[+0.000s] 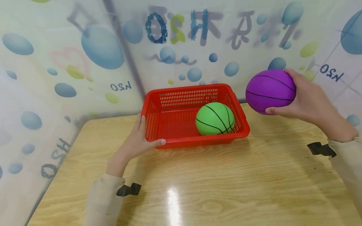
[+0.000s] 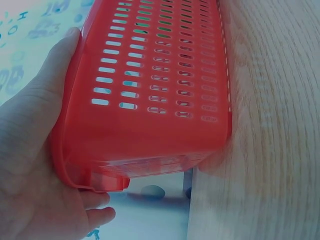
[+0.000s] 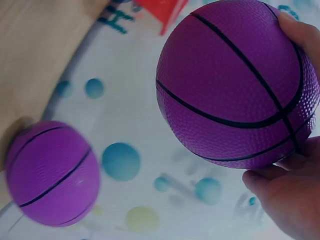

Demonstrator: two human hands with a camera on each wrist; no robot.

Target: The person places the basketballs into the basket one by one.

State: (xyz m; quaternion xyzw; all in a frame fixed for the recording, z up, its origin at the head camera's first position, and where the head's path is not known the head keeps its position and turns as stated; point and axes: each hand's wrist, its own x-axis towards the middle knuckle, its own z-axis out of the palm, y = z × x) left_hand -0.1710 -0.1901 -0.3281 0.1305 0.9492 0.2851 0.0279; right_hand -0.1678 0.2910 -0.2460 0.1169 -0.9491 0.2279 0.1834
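Observation:
My right hand (image 1: 308, 97) holds a purple ball (image 1: 268, 91) with black lines up off the table, right of the red plastic basket (image 1: 192, 142). The thumb lies low on the ball and the fingers reach round its far side, also seen in the right wrist view. At the basket's front left corner rests my left hand (image 1: 135, 138). Its thumb lies along the front rim and its straight fingers along the left side. Inside the basket, toward the right, sits a green ball (image 1: 215, 119) with black lines.
A second purple ball (image 3: 52, 175) shows in the right wrist view, near the table's edge. The wooden table (image 1: 198, 182) carries the basket. Behind it hangs a pale sheet (image 1: 104, 81) printed with blue and green spots and lettering.

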